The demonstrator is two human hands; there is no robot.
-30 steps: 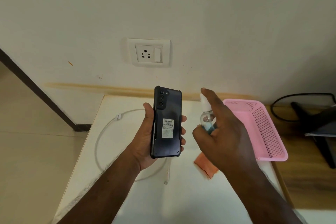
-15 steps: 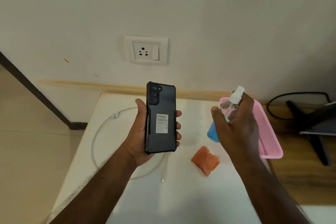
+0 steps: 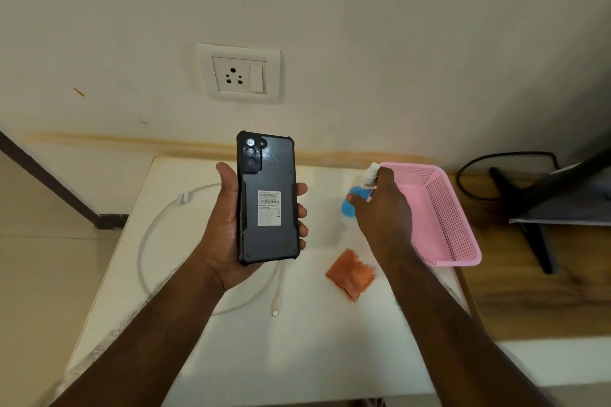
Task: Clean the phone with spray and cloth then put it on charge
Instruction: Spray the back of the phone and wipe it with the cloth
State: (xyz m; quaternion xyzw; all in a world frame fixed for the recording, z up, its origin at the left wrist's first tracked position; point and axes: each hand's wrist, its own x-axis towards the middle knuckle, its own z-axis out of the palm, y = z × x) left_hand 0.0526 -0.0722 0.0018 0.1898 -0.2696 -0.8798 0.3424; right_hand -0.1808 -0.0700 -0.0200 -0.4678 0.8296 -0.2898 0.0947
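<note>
Head view — spray bottle [image 3: 355, 200] now lower, beside basket [image 3: 443, 228]

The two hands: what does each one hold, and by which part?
Left hand holds the phone by its long edges, back facing the camera. Right hand grips the spray bottle around its body.

A black phone [image 3: 267, 198] bore a white barcode sticker [image 3: 269, 207]. The spray bottle [image 3: 355, 200] held blue liquid under a white nozzle. The cloth [image 3: 351, 274] was orange, the perforated basket [image 3: 443, 218] pink, the cable [image 3: 155, 228] and table [image 3: 297, 350] white.
</note>
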